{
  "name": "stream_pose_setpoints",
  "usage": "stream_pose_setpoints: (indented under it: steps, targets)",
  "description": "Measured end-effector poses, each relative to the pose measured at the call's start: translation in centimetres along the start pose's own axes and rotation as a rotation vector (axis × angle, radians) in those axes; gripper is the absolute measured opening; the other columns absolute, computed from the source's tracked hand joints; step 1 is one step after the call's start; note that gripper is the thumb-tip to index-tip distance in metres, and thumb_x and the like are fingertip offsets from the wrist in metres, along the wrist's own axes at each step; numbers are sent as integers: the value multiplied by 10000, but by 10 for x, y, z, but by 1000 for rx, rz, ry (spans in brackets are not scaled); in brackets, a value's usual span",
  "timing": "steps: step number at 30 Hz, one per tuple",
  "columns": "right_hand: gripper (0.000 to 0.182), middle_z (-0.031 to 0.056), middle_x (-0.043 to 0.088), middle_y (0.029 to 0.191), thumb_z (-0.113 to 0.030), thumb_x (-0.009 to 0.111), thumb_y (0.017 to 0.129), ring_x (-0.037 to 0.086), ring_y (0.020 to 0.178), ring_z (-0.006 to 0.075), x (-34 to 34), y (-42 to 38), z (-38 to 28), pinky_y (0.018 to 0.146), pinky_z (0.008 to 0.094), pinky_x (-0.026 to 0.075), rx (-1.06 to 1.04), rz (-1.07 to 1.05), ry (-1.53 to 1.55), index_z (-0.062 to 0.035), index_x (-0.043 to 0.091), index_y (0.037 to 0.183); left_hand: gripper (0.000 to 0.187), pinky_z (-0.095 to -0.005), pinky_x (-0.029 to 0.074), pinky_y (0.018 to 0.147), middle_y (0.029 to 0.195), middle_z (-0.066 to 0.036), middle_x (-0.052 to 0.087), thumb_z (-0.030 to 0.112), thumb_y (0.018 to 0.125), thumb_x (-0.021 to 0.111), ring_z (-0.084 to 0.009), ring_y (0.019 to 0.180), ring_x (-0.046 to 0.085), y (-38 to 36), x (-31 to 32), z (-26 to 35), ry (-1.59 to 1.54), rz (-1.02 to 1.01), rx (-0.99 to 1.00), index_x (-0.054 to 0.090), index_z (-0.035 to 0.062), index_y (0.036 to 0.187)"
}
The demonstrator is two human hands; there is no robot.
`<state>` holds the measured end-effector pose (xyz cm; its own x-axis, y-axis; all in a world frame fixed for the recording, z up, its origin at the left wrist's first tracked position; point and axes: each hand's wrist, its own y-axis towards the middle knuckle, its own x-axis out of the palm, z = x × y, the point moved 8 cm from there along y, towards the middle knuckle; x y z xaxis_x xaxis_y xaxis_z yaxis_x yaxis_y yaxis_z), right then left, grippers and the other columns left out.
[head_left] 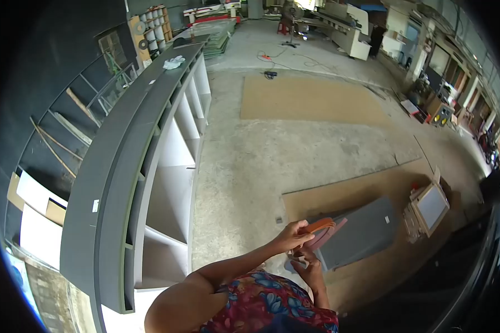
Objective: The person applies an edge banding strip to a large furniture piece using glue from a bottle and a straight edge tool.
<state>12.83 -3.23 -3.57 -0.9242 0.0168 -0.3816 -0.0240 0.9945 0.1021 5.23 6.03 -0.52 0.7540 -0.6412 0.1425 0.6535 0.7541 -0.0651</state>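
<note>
My left hand (293, 237) is closed round a looped orange strip (319, 225), in front of my body. A dull pink strip (323, 237) hangs in a curve beside the orange one, its end pointing up to the right. My right hand (310, 269) is just below the left, with its fingers bent near the lower part of the strips; what its fingertips hold is too small to make out. Behind both hands a dark grey panel (361, 230) lies on a brown sheet (311, 201) on the floor.
A long grey cabinet (108, 166) with white compartments runs along my left. Wooden frames (429, 210) stand at the right. Another brown sheet (311, 100) lies farther ahead, with a cable (278, 65) beyond it. Machines (344, 28) stand at the back.
</note>
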Motion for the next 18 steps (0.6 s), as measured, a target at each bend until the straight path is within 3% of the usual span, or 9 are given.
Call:
stream_pose_setpoints:
  steps: [2,3,7,15,18]
  targets:
    - [475,129,599,1080,-13,731,649,603,954,246,-11,1,-8,801,338,480,-72,-14,-82,-43,583,1098,230,-197,390,448,728,4,535,177,866,618,-43,562,481,0,3,-4,-66,73,33,477,14,946]
    - [470,115,600,1051,-36,739,624,589,945,267,34,63,-25,790,369,477,-185,-2,-124,-47,595,1072,220,-198,379,428,687,5,531,181,863,617,-42,542,486,9,-71,11,-68,102,54,482,17,922]
    - [450,102,579,1060,-74,729,596,558,969,305,61,97,-39,797,423,468,-352,-37,-376,-74,617,1031,174,-202,379,444,635,16,513,167,844,629,-44,525,489,-12,-125,12,-100,257,23,519,38,885]
    - [425,104,563,1121,-75,717,584,577,930,293,135,176,-56,780,407,480,-500,-294,-305,-98,642,1002,92,-202,347,458,630,45,490,111,856,602,-37,509,439,-73,-234,34,-213,726,149,543,50,891]
    - [296,103,564,1134,-79,726,596,587,877,256,153,213,-50,779,392,469,-558,-332,-219,-81,670,887,59,-201,329,449,626,46,492,99,858,592,-34,496,424,-80,-273,37,-255,887,211,554,57,876]
